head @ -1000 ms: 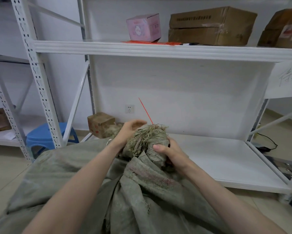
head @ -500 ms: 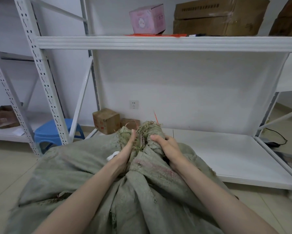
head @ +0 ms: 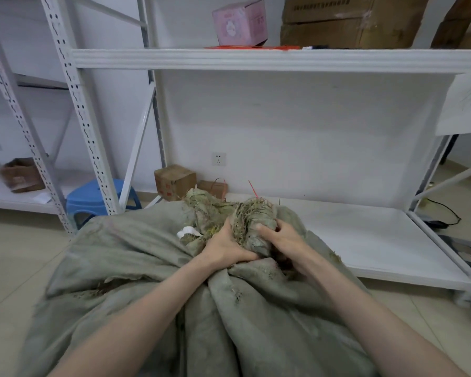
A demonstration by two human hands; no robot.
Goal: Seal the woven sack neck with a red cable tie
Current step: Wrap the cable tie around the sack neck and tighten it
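The woven sack (head: 152, 270) lies slumped on the floor in front of the white shelf (head: 365, 240), its cloth soft, limp and creased, probably coarse enough to grip without slipping. The left hand (head: 223, 248) has its fingers (head: 244, 257) closed around the left side of the gathered neck (head: 253, 219), just below the frayed fringe. The right hand (head: 286, 240) clamps the other side, thumb on top, fingers curled behind and mostly hidden. A red cable tie (head: 253, 189) pokes up behind the bunch; whether it encircles the neck cannot be seen. The best hold looks to be low on the neck, where the folds compress tightly; the loose fringe would likely shed fibres.
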